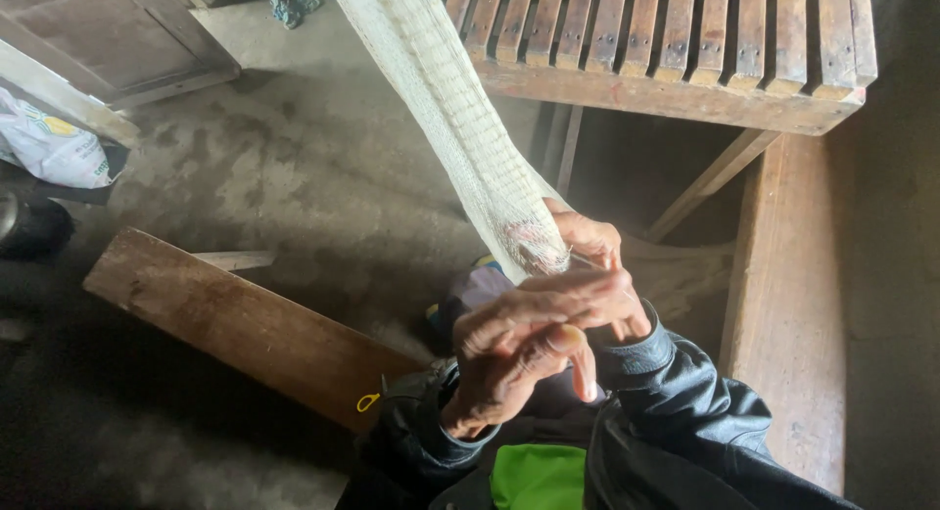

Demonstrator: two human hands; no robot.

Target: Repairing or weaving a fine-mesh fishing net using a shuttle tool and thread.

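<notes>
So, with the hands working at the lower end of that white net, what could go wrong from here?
1. The white net hangs stretched from above down to the hands; a hard pull might tear its fine mesh near the bunched end.
2. The left hand covers part of the right hand, so a finger could catch in the mesh.
3. The room is dim, so a small mistake in the mesh may be missed.
</notes>
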